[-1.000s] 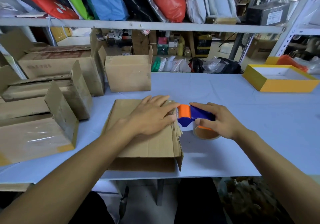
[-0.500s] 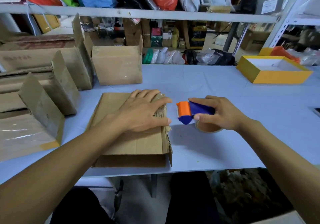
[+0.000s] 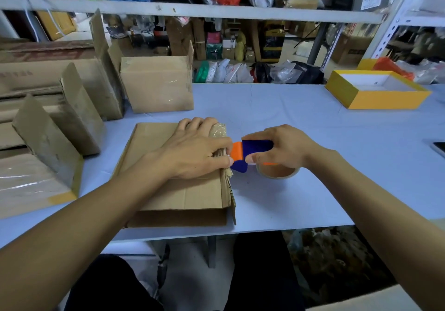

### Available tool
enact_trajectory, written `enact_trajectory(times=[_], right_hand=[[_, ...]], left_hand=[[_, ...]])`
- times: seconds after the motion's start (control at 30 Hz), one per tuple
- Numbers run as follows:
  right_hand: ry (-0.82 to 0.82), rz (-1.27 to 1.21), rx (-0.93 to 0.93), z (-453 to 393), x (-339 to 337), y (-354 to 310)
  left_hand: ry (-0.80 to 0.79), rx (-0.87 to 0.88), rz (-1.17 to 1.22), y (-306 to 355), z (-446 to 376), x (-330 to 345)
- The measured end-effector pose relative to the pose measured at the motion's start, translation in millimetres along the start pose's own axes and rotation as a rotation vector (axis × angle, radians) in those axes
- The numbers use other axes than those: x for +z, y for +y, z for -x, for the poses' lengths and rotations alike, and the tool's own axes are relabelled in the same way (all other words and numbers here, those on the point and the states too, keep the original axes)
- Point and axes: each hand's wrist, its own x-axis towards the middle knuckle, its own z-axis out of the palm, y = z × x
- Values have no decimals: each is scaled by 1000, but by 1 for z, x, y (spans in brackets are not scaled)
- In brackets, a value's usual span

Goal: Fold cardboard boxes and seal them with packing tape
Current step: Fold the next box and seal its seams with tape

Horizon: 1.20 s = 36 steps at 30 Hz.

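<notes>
Tape dispenser (image 3: 250, 153) now back against the flattened cardboard box (image 3: 183, 190) edge, gripped by right hand (image 3: 286, 150), left hand (image 3: 195, 153) pressing flat on box.

Plain brown box (image 3: 183, 197). Tape gun (image 3: 250, 153) orange and dark blue, roll (image 3: 277, 172) tan. Table (image 3: 313, 123) pale blue. Tray (image 3: 375, 93) yellow outside, white inside.

My left hand (image 3: 192, 153) covers part of the box top (image 3: 183, 190). My right hand (image 3: 286, 150) hides most of the tape roll (image 3: 277, 172). A dark flat thing (image 3: 439, 148) is cut off at the right edge. The shelf stuff (image 3: 231, 46) is too small to tell.
</notes>
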Motion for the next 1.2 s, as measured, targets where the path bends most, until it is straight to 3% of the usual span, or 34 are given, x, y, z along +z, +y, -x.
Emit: enact_trajectory(times=[0.2,0.33,0.4,0.53,0.67,0.83,0.93,1.07,1.2], right_hand=[[-40,163,40,0,0,-7],[122,-288,151,20,1,14],[262,-363,158,29,7,21],[409,-238,118,36,16,21],[365,-63,106,28,43,16],[443,-26,86,24,61,9],[546,62,21,23,53,-8],[521,-91,-219,15,37,-44],[385,-123,-368,2,40,-62]], left_hand=[[6,9,13,-2,-1,1],[5,-8,17,0,-3,0],[-20,-39,46,2,-5,-1],[-56,-45,120,2,-8,-5],[-12,-32,110,0,-4,-5],[119,-53,159,5,1,-9],[146,-63,115,7,1,-12],[100,-119,6,11,8,-8],[92,-84,290,-1,20,-13]])
